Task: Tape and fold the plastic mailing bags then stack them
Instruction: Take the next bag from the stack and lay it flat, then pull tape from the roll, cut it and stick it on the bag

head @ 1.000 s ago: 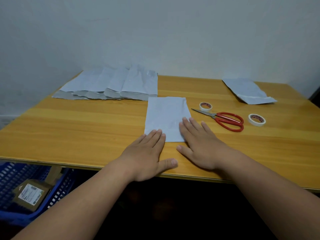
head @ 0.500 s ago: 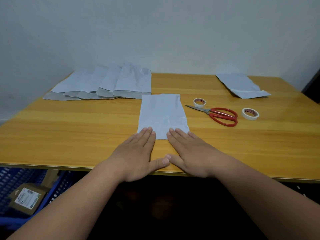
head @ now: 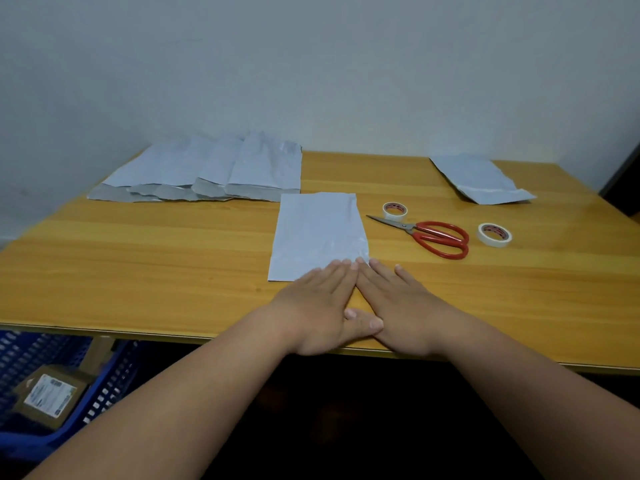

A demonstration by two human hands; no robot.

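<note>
A pale blue-grey mailing bag (head: 318, 230) lies flat in the middle of the wooden table (head: 138, 258). My left hand (head: 318, 306) and my right hand (head: 398, 303) lie flat side by side at the bag's near right corner, fingertips on its edge, thumbs overlapping. Neither hand holds anything. A fanned row of several bags (head: 207, 171) lies at the back left. One more bag (head: 479, 180) lies at the back right.
Red-handled scissors (head: 433, 235) lie right of the middle bag, between two rolls of white tape (head: 394, 210) (head: 494, 234). Under the table's left edge stands a blue crate (head: 20, 375) with a cardboard parcel (head: 48, 396). A white wall stands behind the table.
Both hands slid right along the bag's near edge and came together, thumbs now overlapping. The bag has stayed flat in place.
</note>
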